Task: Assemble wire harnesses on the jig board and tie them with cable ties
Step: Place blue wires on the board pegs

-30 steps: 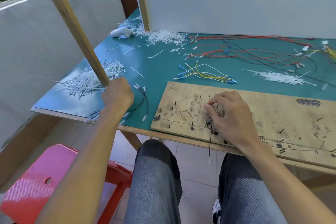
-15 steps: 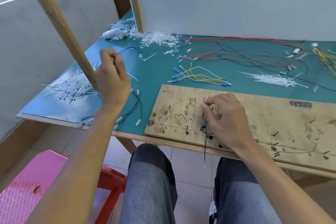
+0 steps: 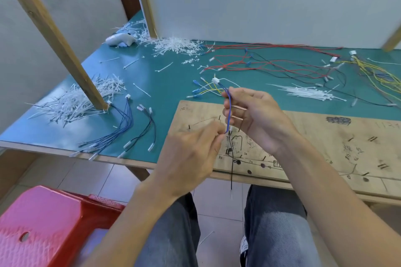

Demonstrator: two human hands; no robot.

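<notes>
Here, a thin blue insulated wire [image 3: 229, 110] with a small white plastic connector [image 3: 215, 80] at its upper end is held in the air just above the left part of the flat, pen-marked plywood jig board [image 3: 325, 136], at 12 o'clock from the person's knees. The left hand [image 3: 191, 151] pinches its lower end between thumb and fingertips. The right hand [image 3: 258, 115] pinches it higher up, the other fingers loosely curled.

The wire looks featherlight and limp, with smooth, rather slippery insulation, so it is best gripped near the ends and kept lightly taut. The connector's joint probably dislikes tugging.

A thin black wire [image 3: 231, 171] lies on the board and hangs off its near edge at 6 o'clock. A loose heap of white nylon cable ties [image 3: 308, 92], stiff springy slivers, lies on the green table [image 3: 169, 84] at 2 o'clock from the hands.
</notes>
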